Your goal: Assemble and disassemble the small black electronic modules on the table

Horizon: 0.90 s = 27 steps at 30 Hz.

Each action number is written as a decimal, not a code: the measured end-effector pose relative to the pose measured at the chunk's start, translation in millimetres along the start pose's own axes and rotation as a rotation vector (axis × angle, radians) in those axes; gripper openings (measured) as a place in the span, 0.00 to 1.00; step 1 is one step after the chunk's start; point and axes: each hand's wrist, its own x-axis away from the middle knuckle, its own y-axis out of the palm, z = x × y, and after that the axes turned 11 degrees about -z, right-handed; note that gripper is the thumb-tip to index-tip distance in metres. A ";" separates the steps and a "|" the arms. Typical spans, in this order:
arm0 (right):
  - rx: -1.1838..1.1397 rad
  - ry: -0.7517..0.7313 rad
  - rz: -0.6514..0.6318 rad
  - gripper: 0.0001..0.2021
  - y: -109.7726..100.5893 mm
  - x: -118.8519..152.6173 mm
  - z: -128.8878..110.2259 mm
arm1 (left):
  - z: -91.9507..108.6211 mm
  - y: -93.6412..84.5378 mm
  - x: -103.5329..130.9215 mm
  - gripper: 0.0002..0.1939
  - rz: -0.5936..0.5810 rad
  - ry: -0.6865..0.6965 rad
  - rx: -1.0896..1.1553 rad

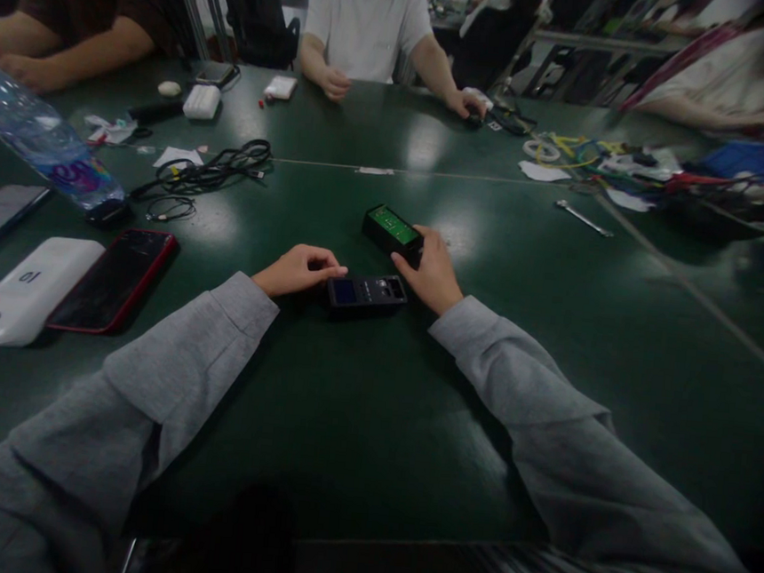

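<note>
A black handheld device [366, 292] with a small dark screen and buttons lies flat on the green table in front of me. The thumb and fingertips of my left hand [298, 270] are closed at its upper left corner. Just beyond it is a black rectangular case [391, 227] whose upper face shows a green circuit-board-like panel. My right hand [433, 269] grips the right end of that case, thumb on the near side and fingers at the far side. The fingers partly hide that end.
At the left are a white power bank [35, 278], a red-edged phone [115, 281], another phone [0, 217], a tilted plastic bottle [47, 137] and black cables [218, 170]. A wrench [584, 219] and tangled wires [607, 159] lie right. People sit across the table [343, 426].
</note>
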 end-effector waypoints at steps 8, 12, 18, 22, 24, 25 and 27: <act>0.075 -0.115 -0.026 0.30 -5.2 3.4 -13.7 | -4.5 0.4 -1.2 0.19 0.028 0.028 -0.001; 0.079 -0.160 -0.066 0.29 -8.1 4.8 -20.2 | -5.6 1.0 -1.5 0.19 0.036 0.030 0.005; 0.045 -0.195 -0.125 0.30 -11.4 5.4 -22.4 | -2.3 1.5 -1.6 0.18 0.033 0.034 0.024; 0.007 -0.205 -0.176 0.31 -11.9 4.9 -22.4 | -3.3 1.8 -2.3 0.17 0.044 0.034 0.029; -0.007 -0.199 -0.198 0.31 -11.9 4.7 -22.0 | -4.4 1.8 -2.4 0.18 0.042 0.037 0.024; -0.013 -0.197 -0.205 0.31 -11.9 4.5 -21.8 | -4.9 1.8 -2.3 0.18 0.039 0.037 0.021; -0.028 -0.201 -0.220 0.32 -12.0 4.3 -21.1 | -5.4 1.6 -2.0 0.17 0.037 0.038 0.013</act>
